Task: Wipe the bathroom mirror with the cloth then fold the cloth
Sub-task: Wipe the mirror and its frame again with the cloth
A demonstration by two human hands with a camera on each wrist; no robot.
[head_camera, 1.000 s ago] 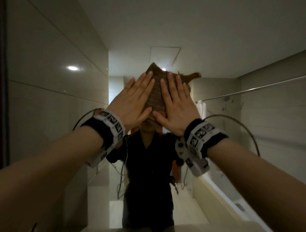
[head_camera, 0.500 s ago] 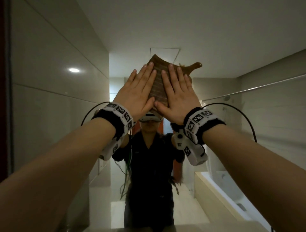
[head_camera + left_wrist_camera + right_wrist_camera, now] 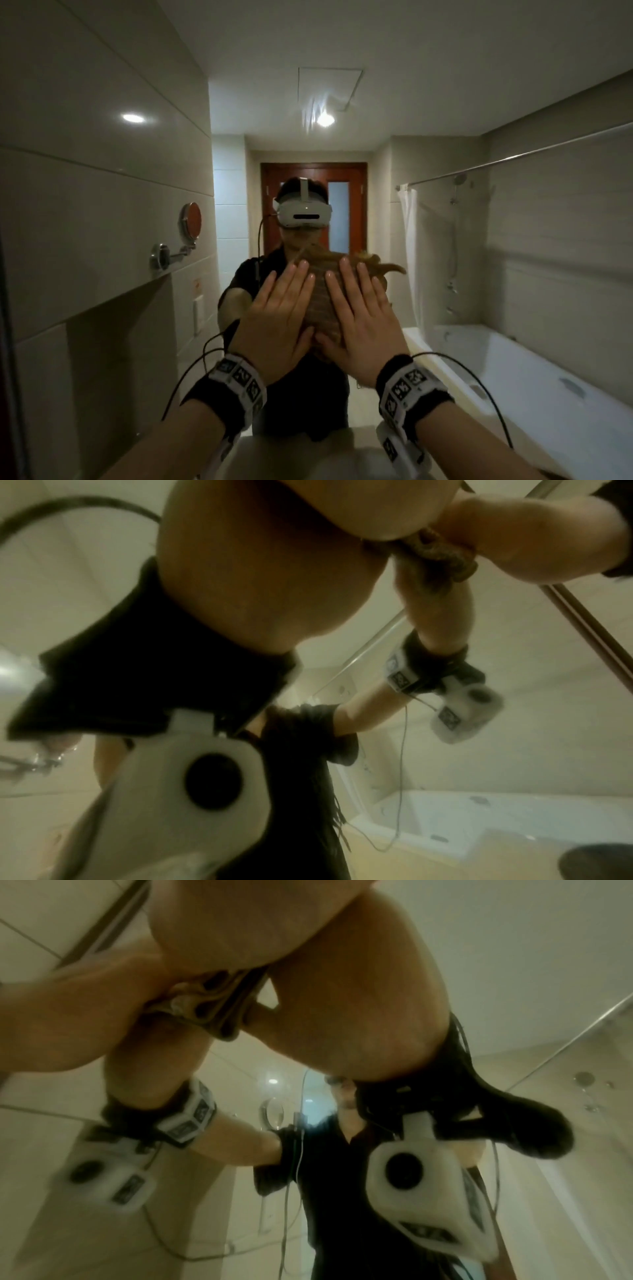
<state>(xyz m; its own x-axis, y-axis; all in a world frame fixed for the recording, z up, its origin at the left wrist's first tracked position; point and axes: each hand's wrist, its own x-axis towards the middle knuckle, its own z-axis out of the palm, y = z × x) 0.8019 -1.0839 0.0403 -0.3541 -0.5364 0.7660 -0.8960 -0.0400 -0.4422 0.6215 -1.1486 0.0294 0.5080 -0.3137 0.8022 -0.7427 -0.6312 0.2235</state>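
Observation:
A brown ribbed cloth (image 3: 320, 298) lies flat against the bathroom mirror (image 3: 342, 102) at chest height. My left hand (image 3: 284, 291) and right hand (image 3: 356, 287) press it to the glass side by side, fingers straight and pointing up, thumbs nearly touching. Most of the cloth is hidden under the palms; a frayed corner sticks out at the upper right. In the left wrist view the bunched cloth (image 3: 435, 550) shows between the two palms. The right wrist view shows the cloth (image 3: 212, 1007) squeezed beside my right palm (image 3: 342, 988). Faint streaks mark the glass high up.
A round magnifying mirror (image 3: 190, 221) on a swing arm juts from the left tiled wall. The glass reflects a person, a white bathtub (image 3: 513, 377), a shower curtain (image 3: 409, 246) and a rail. A pale counter edge (image 3: 308, 452) lies below my wrists.
Both hands have slid the cloth down the mirror, from above head height to chest height. They stay flat and side by side on it.

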